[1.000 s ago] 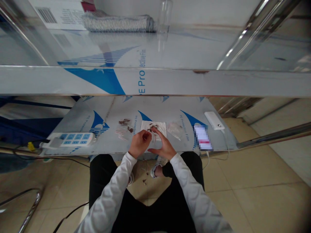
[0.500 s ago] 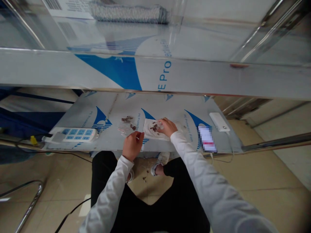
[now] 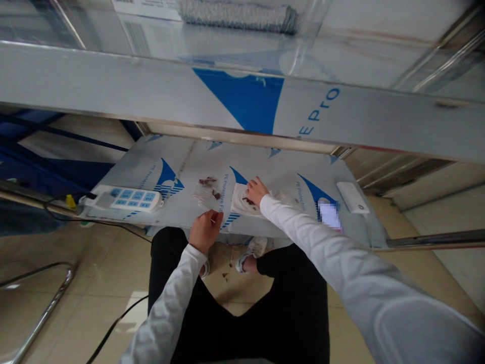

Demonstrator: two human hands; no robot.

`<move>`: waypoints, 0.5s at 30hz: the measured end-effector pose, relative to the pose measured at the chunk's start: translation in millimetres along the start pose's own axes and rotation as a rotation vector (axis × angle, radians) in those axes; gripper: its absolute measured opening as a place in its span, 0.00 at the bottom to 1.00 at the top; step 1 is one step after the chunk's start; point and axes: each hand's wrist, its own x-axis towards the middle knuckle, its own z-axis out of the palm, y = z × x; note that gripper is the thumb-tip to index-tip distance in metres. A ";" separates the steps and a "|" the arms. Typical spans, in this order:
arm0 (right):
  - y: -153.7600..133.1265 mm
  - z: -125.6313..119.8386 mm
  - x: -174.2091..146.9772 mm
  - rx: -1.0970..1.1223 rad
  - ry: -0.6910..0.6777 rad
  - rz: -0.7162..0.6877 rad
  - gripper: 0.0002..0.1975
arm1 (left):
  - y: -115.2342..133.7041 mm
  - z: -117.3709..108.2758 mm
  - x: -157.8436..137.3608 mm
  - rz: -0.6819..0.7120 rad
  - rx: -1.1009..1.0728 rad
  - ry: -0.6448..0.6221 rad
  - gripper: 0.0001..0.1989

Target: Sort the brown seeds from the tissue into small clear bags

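My left hand [image 3: 205, 230] is at the front edge of the low shelf, its fingers curled in and the thumb close to the index finger. Whatever it may hold is too small to make out. Over a white tissue-like sheet [image 3: 238, 202] is my right hand [image 3: 257, 192], with its fingers apart and bent down onto it. Small dark brown pieces [image 3: 248, 201] lie on that sheet, partly covered by the fingers. Left of it, a clear plastic bag or film [image 3: 205, 197] carries more brown bits [image 3: 208, 181].
A power strip [image 3: 132, 198] lies at the shelf's left, a white power bank [image 3: 352, 197] and a phone [image 3: 329, 216] at its right. Above, an upper shelf edge [image 3: 159, 86] crosses the view, with a fuzzy grey roll [image 3: 238, 17] on it. Brown bits [image 3: 225, 276] lie on the floor.
The head view has shifted, so the shelves sit differently in the picture. My right hand has gone from a pinch at the sheet's right to spread fingers across it. My left hand stays curled.
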 end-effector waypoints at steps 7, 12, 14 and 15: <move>6.9 -8.0 -1.5 -0.079 0.014 -0.123 0.13 | 2.2 4.1 -3.6 -0.019 0.038 -0.034 0.15; 11.1 -16.8 0.1 -0.123 -0.010 -0.178 0.12 | 4.4 8.3 -5.3 -0.023 0.062 -0.056 0.15; 10.6 -18.0 0.4 -0.136 -0.017 -0.187 0.12 | 4.2 9.2 -5.4 -0.023 0.069 -0.063 0.15; 10.2 -18.4 0.6 -0.139 -0.019 -0.189 0.13 | 3.8 9.6 -5.5 -0.026 0.072 -0.069 0.15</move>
